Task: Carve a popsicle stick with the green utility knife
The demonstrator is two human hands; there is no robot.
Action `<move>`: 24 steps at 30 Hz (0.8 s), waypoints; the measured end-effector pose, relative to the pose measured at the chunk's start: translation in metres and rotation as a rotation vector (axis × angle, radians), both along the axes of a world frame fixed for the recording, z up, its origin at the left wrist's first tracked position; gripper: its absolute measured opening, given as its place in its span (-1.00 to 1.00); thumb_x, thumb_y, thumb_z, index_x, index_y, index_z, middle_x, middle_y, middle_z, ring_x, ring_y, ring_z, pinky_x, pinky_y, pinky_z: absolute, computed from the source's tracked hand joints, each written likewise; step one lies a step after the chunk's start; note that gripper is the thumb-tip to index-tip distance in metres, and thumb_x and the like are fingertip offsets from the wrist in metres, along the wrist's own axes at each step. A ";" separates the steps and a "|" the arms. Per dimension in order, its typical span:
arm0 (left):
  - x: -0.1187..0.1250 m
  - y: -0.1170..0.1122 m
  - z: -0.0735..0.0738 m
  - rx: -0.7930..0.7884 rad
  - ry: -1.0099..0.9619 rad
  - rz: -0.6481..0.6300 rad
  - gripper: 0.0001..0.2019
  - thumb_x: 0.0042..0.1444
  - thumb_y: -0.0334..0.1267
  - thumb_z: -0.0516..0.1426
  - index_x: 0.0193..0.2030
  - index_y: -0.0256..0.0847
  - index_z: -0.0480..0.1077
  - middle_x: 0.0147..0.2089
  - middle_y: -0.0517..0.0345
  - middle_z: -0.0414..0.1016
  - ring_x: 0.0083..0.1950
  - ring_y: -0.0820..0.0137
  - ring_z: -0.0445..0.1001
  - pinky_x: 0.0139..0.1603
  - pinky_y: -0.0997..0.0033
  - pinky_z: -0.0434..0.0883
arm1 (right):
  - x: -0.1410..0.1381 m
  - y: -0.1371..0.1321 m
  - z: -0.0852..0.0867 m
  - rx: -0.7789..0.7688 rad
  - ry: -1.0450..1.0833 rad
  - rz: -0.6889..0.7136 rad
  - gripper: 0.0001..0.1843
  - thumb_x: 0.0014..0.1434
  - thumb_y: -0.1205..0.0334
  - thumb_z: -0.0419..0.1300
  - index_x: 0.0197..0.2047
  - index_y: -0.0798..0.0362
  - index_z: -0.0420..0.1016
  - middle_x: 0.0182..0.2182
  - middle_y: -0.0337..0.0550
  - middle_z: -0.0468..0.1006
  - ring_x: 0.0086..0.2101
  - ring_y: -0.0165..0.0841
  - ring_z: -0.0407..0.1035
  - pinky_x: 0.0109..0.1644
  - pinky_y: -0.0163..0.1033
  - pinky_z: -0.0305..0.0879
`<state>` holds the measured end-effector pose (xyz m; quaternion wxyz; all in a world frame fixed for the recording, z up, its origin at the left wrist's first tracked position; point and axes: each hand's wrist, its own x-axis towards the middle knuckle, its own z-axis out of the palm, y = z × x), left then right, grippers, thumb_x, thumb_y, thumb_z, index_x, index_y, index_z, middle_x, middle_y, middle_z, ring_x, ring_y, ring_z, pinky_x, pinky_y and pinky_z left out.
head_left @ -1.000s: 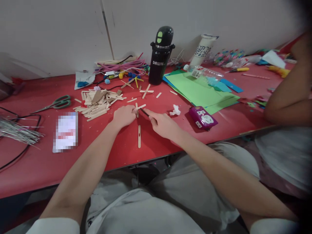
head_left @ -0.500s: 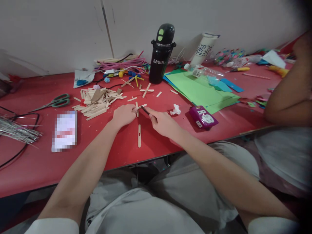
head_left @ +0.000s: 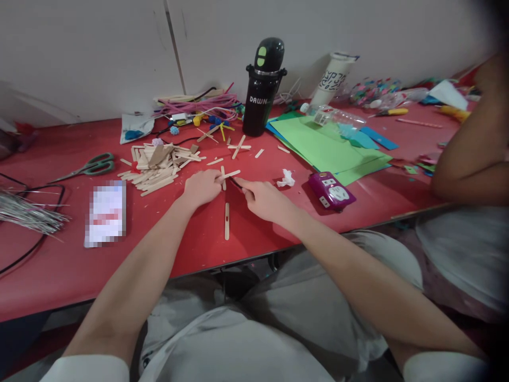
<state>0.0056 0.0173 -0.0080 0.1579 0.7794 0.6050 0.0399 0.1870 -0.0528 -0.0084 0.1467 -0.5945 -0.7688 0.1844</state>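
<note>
My left hand (head_left: pixel 202 187), its fingers closed, grips the left end of a wooden craft stick (head_left: pixel 234 173). That stick lies across an upright-pointing craft stick (head_left: pixel 224 183) on the red table. My right hand (head_left: pixel 265 199) is closed around a thin dark blade-like tool (head_left: pixel 235 182), with the index finger stretched along it. The tool's tip is beside the crossing of the sticks; whether it touches them I cannot tell. Nearer to me lies a single craft stick (head_left: pixel 227 231) with a small slot in its middle. Behind my hands sits a star of crossed sticks (head_left: pixel 239 147).
A heap of craft sticks (head_left: pixel 153 178) and green scissors (head_left: pixel 99 164) lie left, beside a blurred-out phone-like rectangle (head_left: pixel 105 215). A black flask (head_left: pixel 262 101) stands behind. Right are crumpled tissue (head_left: pixel 286 179), a purple power adapter (head_left: pixel 332 191), green paper (head_left: pixel 318 140) and another person's arm (head_left: pixel 469 143).
The tool in my right hand has shifted slightly down and left, its tip now lower against the sticks. My left hand has stayed in place.
</note>
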 end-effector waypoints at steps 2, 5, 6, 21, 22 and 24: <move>0.000 0.000 -0.001 0.004 0.006 0.005 -0.68 0.30 -0.09 -0.05 -0.22 -0.09 0.51 -0.10 -0.01 0.61 0.00 0.10 0.53 -0.04 0.20 0.38 | 0.000 0.001 0.001 0.003 -0.003 0.010 -0.37 0.32 0.41 -0.02 0.43 0.00 0.30 -0.07 0.03 0.66 -0.21 -0.18 0.52 -0.18 -0.19 0.31; -0.001 0.001 -0.002 0.013 0.004 0.005 -0.68 0.30 -0.11 -0.06 -0.23 -0.09 0.51 -0.11 -0.02 0.61 0.00 0.10 0.53 -0.05 0.20 0.39 | 0.001 0.001 0.000 0.011 0.039 0.009 -0.38 0.32 0.40 -0.02 0.41 0.01 0.33 -0.09 0.01 0.67 -0.24 -0.21 0.51 -0.19 -0.20 0.30; -0.001 0.002 -0.003 0.013 0.002 0.004 -0.68 0.30 -0.12 -0.06 -0.24 -0.10 0.50 -0.11 -0.02 0.62 0.00 0.11 0.53 -0.05 0.20 0.39 | 0.001 0.000 -0.001 0.015 0.057 0.006 -0.39 0.32 0.39 -0.02 0.41 0.00 0.33 -0.10 0.01 0.67 -0.25 -0.22 0.51 -0.20 -0.21 0.30; -0.001 0.002 -0.003 0.015 0.013 0.002 -0.68 0.31 -0.11 -0.06 -0.23 -0.11 0.50 -0.10 -0.03 0.63 0.01 0.11 0.54 -0.07 0.22 0.38 | 0.005 -0.001 -0.012 0.053 0.136 -0.023 -0.40 0.34 0.34 0.00 0.42 -0.06 0.32 -0.07 -0.01 0.67 -0.26 -0.23 0.53 -0.17 -0.20 0.33; -0.001 0.002 -0.003 0.014 0.011 0.000 -0.68 0.31 -0.11 -0.06 -0.24 -0.11 0.50 -0.10 -0.03 0.63 0.01 0.12 0.54 -0.07 0.22 0.38 | 0.005 -0.001 -0.012 0.052 0.134 -0.024 -0.40 0.34 0.35 0.00 0.42 -0.05 0.32 -0.06 0.00 0.67 -0.24 -0.22 0.54 -0.16 -0.20 0.34; -0.001 0.002 -0.002 0.015 0.012 -0.003 -0.68 0.31 -0.12 -0.06 -0.24 -0.10 0.50 -0.11 -0.01 0.62 0.00 0.14 0.54 -0.06 0.24 0.38 | 0.004 -0.001 -0.011 0.047 0.125 -0.026 -0.40 0.34 0.35 -0.01 0.42 -0.05 0.31 -0.07 0.00 0.67 -0.25 -0.20 0.53 -0.16 -0.19 0.33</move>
